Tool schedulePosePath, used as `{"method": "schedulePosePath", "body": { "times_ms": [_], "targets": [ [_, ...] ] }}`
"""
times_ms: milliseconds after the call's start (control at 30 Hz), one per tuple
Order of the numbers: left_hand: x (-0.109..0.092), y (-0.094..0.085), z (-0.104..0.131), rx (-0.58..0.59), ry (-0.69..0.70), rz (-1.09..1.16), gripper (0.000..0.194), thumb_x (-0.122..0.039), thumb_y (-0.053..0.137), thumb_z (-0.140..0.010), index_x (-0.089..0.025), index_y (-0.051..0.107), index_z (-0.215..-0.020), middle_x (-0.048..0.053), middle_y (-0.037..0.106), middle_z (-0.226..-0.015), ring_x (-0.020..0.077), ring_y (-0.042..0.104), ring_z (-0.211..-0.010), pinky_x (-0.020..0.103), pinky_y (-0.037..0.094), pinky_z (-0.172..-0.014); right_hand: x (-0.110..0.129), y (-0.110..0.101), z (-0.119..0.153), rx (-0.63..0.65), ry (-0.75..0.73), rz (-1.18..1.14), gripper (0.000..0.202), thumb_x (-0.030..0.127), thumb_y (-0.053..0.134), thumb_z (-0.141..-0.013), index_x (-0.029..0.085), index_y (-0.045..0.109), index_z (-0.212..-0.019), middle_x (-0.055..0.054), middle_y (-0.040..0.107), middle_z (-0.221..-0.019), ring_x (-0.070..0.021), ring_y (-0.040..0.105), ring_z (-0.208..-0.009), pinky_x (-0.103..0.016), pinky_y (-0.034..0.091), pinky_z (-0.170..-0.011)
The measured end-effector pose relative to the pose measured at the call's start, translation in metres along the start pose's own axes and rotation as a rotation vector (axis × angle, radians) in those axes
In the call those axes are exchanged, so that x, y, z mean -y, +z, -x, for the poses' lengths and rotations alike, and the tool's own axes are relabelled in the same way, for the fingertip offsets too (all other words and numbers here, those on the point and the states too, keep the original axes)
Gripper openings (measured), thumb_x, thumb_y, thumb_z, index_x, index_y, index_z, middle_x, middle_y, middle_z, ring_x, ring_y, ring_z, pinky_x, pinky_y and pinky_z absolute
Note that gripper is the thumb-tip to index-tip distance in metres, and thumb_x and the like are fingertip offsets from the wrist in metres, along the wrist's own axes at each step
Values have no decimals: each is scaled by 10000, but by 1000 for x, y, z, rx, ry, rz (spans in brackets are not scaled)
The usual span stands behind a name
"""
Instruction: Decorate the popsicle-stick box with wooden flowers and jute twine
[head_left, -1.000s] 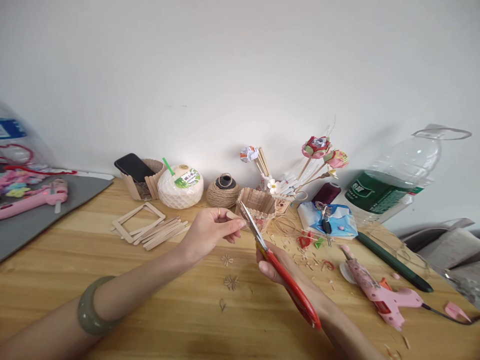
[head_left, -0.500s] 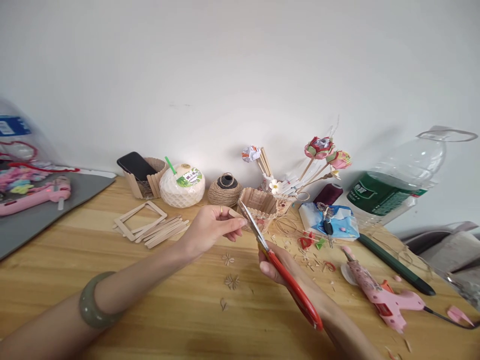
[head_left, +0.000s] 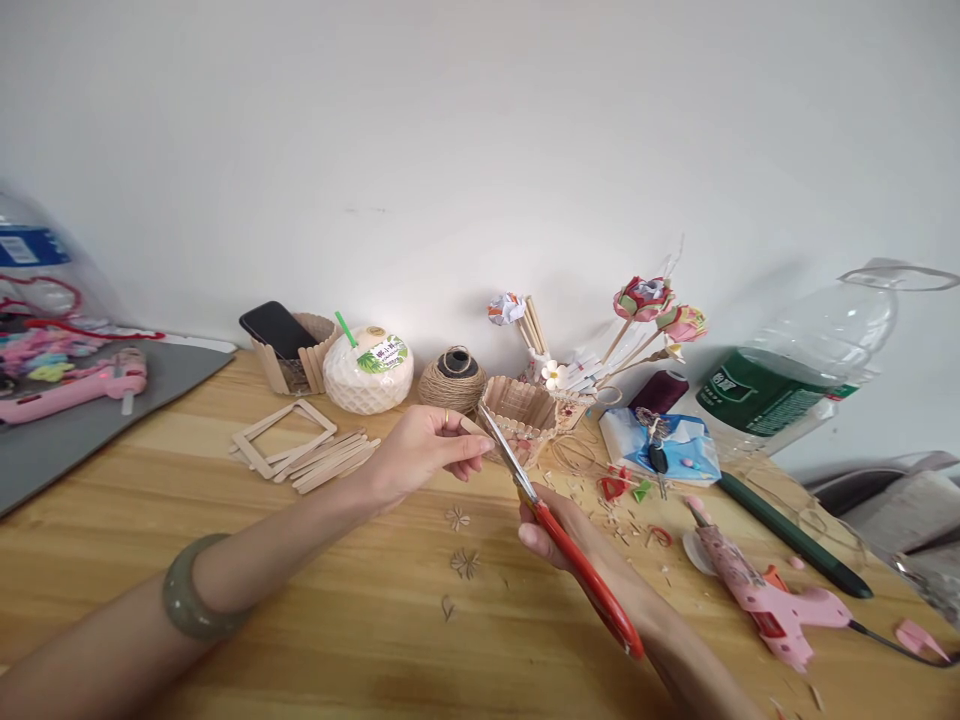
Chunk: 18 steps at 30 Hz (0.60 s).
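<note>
My left hand (head_left: 426,450), wearing a ring, is closed in a pinch near the scissor tips. Whatever small thing sits between its thumb and fingers is too small to make out. In my right hand (head_left: 551,528) is a pair of red-handled scissors (head_left: 581,570), blades pointing up and left toward the left fingertips. The blades look nearly closed. Below the hands, two small flower shapes (head_left: 464,564) and a little loop-like piece (head_left: 448,608) lie on the wooden table (head_left: 337,620). Behind the scissors stands a craft-stick basket (head_left: 517,410).
Craft sticks (head_left: 337,460) and a stick frame (head_left: 259,455) lie left. Behind them are a phone (head_left: 276,330), a coconut (head_left: 367,375) and a twine spool (head_left: 451,382). Rightward are scraps (head_left: 615,520), a pink glue gun (head_left: 757,590), a green pen-like tool (head_left: 795,535) and a large bottle (head_left: 787,380).
The view has shifted slightly, so the background items sit a little further right. Both hands and the scissors keep nearly the same pose.
</note>
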<state>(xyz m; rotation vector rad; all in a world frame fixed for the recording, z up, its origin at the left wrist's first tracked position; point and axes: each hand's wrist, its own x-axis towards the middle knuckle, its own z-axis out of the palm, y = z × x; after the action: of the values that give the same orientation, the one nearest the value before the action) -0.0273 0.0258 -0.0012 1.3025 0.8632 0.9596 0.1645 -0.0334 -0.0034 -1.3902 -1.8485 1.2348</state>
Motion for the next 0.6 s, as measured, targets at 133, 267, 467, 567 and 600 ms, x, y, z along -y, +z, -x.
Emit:
{"method": "schedulePosePath", "body": {
  "times_ms": [133,267,467,567,600],
  "targets": [
    [2,-2,-2,9,-5,10,156,-271,706,-680,-133,656,-628,-3,620,-556,88,549,-524,209,457,-536,-2,0,-2,3,-8,-1,535,709,552,-675,196,401,-674,38,379,-653,-115,325,-607,-246,291,-563],
    [-1,-2,0,22,-6,40,164,-270,708,-679,-128,652,-619,1,610,-556,88,542,-529,206,447,-533,-7,3,-5,-4,-23,-16,541,704,564,-671,198,375,-642,49,358,-624,-96,288,-569,-234,245,-520],
    [-5,2,6,-27,42,164,231,-322,642,-719,-126,626,-598,3,559,-624,93,508,-593,210,443,-546,-23,3,-11,-32,-99,-206,506,698,457,-761,198,404,-706,63,344,-556,-92,312,-498,-245,275,-490],
    [-4,4,7,-89,67,216,198,-302,653,-695,-128,642,-601,-6,540,-609,91,488,-611,205,437,-561,-30,0,-13,-60,-120,-261,477,667,419,-800,192,426,-756,56,360,-573,-94,332,-495,-255,313,-505],
    [-3,5,7,-107,70,228,186,-295,664,-681,-129,647,-599,-6,545,-608,92,490,-619,204,435,-569,-31,-1,-14,-61,-124,-266,475,662,420,-801,189,437,-767,51,367,-584,-96,342,-502,-257,322,-509]
  ]
}}
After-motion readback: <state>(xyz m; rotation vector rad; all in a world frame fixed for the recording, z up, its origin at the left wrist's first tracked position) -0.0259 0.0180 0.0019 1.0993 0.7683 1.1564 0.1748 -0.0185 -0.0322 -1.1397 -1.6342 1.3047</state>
